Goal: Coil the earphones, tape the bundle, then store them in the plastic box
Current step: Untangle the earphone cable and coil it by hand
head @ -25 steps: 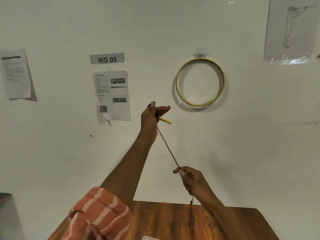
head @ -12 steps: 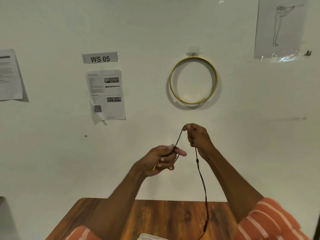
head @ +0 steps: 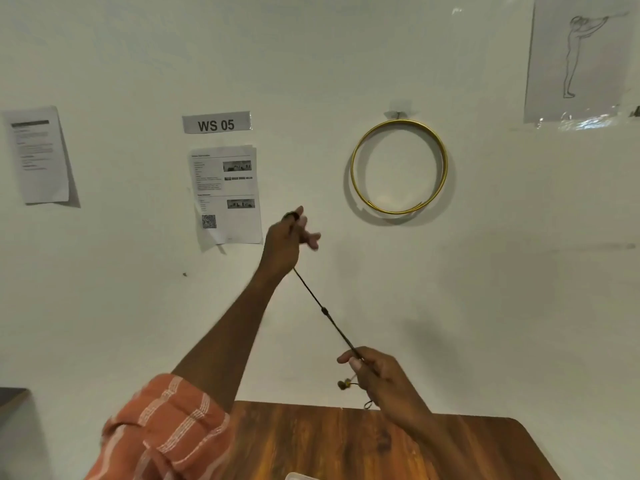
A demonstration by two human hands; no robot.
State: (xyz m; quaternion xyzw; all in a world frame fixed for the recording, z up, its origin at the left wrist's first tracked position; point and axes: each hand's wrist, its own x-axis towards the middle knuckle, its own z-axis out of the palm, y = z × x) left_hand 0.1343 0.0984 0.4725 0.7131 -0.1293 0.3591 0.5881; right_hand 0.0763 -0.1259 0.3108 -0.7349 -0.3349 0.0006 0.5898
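Black earphones [head: 325, 310] cable stretched taut, diagonal, above the table [head: 346, 441] far edge. Left hand [head: 289, 237] grip pinches upper end; right hand [head: 372, 370] grip pinches lower end, earbuds dangling.

The left hand [head: 287, 237] is raised in front of the wall [head: 485, 271], below and right of the "WS 05" label [head: 216, 123] and left of the ring [head: 399, 167]. The right hand [head: 377, 375] sits lower and to the right, above the table [head: 346, 445]. The earphone cable [head: 325, 311] runs taut between both hands.
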